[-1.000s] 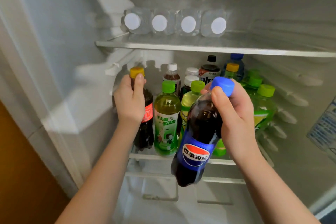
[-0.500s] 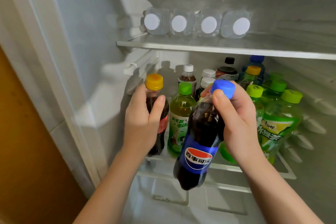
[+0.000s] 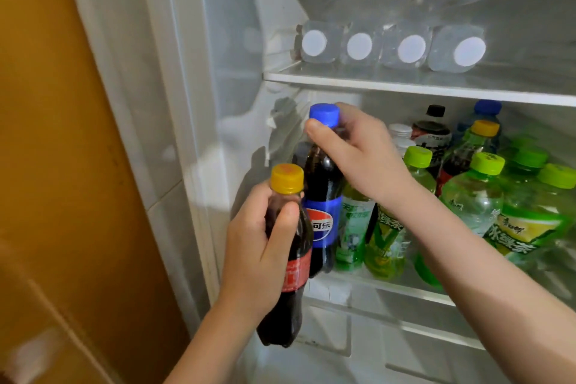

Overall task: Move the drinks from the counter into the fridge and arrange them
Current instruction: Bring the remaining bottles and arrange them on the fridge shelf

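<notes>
1. The left hand (image 3: 255, 246) holds a cola bottle with a yellow cap (image 3: 288, 246) in front of the open fridge, outside the shelf. The fingers are wrapped around the upper body of the bottle and the thumb presses on its front; the bottom of the bottle hangs below the shelf edge.
2. The right hand (image 3: 358, 156) grips a cola bottle with a blue cap (image 3: 321, 196) at the neck, just under the cap. The thumb and the fingers pinch the neck from both sides.
3. This blue-cap bottle stands upright at the left front corner of the middle shelf (image 3: 405, 287); its bottom is hidden behind the other cola bottle, so I cannot tell if it rests fully.
4. Beside it on the right, in the same shelf, stand green tea bottles (image 3: 473, 196) with green caps, close together. Behind them are some dark bottles, one with a black cap (image 3: 435, 111).
5. On the upper shelf (image 3: 405, 84) four water bottles (image 3: 358, 46) lie on their sides in a row, with white caps towards the camera.
6. At the left of the fridge there is a yellow-brown wall (image 3: 62, 165).
</notes>
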The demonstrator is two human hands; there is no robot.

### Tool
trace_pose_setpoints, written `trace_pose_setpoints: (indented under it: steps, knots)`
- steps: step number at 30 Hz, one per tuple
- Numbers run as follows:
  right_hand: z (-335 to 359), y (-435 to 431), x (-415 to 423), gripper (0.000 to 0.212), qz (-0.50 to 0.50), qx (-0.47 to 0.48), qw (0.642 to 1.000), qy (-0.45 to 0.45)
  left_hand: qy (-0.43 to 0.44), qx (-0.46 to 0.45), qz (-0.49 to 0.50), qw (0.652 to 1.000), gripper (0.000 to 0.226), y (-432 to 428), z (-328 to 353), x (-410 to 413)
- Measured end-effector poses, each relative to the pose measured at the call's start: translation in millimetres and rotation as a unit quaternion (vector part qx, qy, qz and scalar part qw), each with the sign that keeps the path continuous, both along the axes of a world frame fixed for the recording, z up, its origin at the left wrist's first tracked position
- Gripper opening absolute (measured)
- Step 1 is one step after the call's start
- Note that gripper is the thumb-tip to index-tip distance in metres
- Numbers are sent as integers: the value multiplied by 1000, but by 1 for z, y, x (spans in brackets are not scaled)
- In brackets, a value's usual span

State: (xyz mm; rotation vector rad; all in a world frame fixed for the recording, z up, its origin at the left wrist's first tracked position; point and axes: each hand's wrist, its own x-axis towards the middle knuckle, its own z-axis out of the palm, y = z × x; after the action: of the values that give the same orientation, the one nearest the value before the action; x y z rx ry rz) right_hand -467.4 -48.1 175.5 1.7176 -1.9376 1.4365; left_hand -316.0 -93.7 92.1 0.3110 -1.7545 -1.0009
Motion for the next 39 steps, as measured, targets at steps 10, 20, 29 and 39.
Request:
trace_pose_setpoints:
  steps: [10,20,29,39]
  knots:
    - [15,-39,-24,38,-100,205,967,109,-6,12,-39,999,21,-3,1,-4]
    - [21,-29,-37,48,-93,225,969,33,21,39,-37,998,25,-9,1,-15]
    - [-41,54,20,15,-50,-164,981,-88,19,102,-136,985,30,-9,12,-17]
    - [-94,92,30,58,56,20,970,-235,5,106,-250,962,30,23,22,-42]
